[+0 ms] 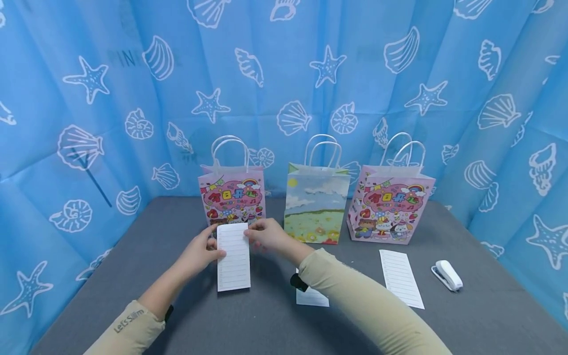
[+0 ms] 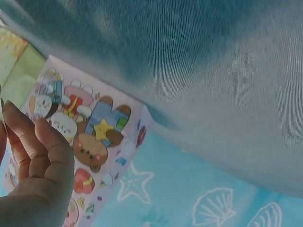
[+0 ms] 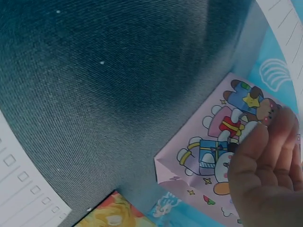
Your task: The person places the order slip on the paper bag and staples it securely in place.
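Note:
A white lined checklist sheet point(image 1: 233, 261) is held upright above the table, in front of the left pink paper bag point(image 1: 232, 192). Its left edge is pinched by my left hand point(image 1: 197, 254), thumb on the front. My right hand point(image 1: 272, 238) pinches the upper right edge. In the left wrist view, the left hand point(image 2: 38, 165) shows curled fingers, with only a sliver of paper at the frame's edge. The right wrist view has the right hand point(image 3: 270, 175) before the pink bag, and part of the held sheet point(image 3: 286, 28) at the top right.
A meadow-print paper bag point(image 1: 316, 202) and a second pink bag point(image 1: 390, 204) stand in the row. One lined sheet point(image 1: 401, 278) lies before the right bag; another sheet point(image 1: 312, 298) is partly under my right forearm. A white stapler point(image 1: 447, 275) lies at the right.

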{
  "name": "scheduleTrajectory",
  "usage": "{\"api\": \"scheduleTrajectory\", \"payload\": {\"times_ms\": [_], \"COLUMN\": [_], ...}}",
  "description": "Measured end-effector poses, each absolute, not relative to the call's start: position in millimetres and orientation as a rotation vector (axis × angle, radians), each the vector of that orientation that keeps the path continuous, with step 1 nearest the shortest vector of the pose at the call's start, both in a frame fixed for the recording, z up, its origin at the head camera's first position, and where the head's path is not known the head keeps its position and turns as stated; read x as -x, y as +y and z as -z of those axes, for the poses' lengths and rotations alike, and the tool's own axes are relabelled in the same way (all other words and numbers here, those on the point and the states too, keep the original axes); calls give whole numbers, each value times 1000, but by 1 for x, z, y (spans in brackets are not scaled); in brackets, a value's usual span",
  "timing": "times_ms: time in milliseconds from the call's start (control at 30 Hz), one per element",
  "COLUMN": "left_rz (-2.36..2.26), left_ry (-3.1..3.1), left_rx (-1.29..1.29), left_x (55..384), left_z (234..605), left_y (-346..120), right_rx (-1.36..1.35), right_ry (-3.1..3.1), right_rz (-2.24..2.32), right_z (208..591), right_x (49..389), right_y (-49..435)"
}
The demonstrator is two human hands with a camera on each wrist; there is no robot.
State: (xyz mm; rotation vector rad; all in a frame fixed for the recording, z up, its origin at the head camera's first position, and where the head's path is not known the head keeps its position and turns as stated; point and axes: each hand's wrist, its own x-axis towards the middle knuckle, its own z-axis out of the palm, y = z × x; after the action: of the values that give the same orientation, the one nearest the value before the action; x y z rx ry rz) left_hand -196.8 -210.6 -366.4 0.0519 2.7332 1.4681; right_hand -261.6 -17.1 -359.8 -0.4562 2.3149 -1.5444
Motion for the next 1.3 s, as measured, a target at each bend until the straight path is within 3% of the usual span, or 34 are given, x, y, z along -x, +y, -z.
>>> {"api": "scheduleTrajectory", "payload": {"times_ms": [1300], "left_rz": [-1601], "left_ry": [2872], "left_rx": [16], "left_x": [203], "left_z": [331], "left_y": [-204], "right_rx": [530], "right_ry": [2308], "right_rz": [1730], "right_z": [322], "right_x": [271], "right_y": [-11]}}
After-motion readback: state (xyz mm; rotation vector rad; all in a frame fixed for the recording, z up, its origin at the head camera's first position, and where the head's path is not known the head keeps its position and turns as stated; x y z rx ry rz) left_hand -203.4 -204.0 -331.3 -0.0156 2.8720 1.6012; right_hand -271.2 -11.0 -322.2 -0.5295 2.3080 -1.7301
